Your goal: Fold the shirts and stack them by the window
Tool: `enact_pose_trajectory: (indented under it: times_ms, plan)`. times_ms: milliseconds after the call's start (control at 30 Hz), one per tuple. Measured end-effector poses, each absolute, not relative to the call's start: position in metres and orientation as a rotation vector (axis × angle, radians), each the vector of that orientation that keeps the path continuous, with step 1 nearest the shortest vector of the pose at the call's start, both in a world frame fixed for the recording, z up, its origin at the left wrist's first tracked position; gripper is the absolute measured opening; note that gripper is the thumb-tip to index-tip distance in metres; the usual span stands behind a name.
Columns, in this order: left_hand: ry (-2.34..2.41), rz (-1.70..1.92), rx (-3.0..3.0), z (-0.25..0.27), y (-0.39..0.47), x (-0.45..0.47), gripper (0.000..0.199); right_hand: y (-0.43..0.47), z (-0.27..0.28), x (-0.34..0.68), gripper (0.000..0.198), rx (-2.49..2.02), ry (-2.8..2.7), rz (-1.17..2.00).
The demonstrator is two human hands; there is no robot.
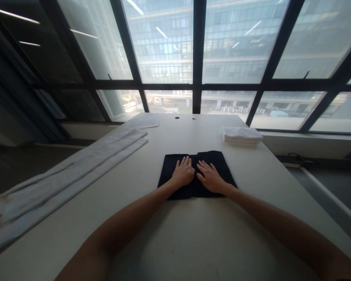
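Note:
A dark navy folded cloth (215, 158) lies flat on the white table (204, 242), with a seam or fold line running down its middle. My left hand (183, 171) rests palm down on its left half, fingers stretched forward. On the right half, my right hand (211, 176) lies flat with its fingers spread, pointing up and left. The two hands are close together near the middle line, thumbs almost meeting. Neither hand grips the cloth; both press on its top. Whether the cloth is a garment I cannot tell.
Long folded white fabric (76, 175) stretches along the table's left edge. Paper sheets (144, 121) lie at the far left. A stack of folded white cloth (242, 135) sits toward the back right. Beyond the table stand large windows (166, 43), with a dark curtain (20, 86) at the left.

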State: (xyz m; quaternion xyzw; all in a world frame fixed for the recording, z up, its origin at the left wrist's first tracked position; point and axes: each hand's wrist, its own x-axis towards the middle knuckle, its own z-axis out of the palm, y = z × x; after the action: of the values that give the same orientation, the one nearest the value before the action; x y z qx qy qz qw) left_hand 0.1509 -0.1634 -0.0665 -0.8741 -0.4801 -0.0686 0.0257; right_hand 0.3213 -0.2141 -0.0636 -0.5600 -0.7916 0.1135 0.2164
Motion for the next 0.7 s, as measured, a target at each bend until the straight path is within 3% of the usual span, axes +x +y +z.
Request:
enact_pose_trajectory:
  times_ms: [233, 433, 700]
  plan:
    - [-1.544, -0.33, -2.724, -0.063, -0.176, 0.156, 0.058, -0.18, -0.008, 0.402, 0.028, -1.723, -1.745, 0.267]
    - [-1.464, -0.334, -2.729, -0.071, -0.185, 0.163, 0.059, -0.184, 0.003, 0.444, 0.028, -2.113, -1.502, 1.103]
    - [-1.556, -0.377, -2.735, -0.069, -0.178, 0.162, 0.061, -0.181, -0.013, 0.455, 0.028, -1.745, -1.375, 1.567]
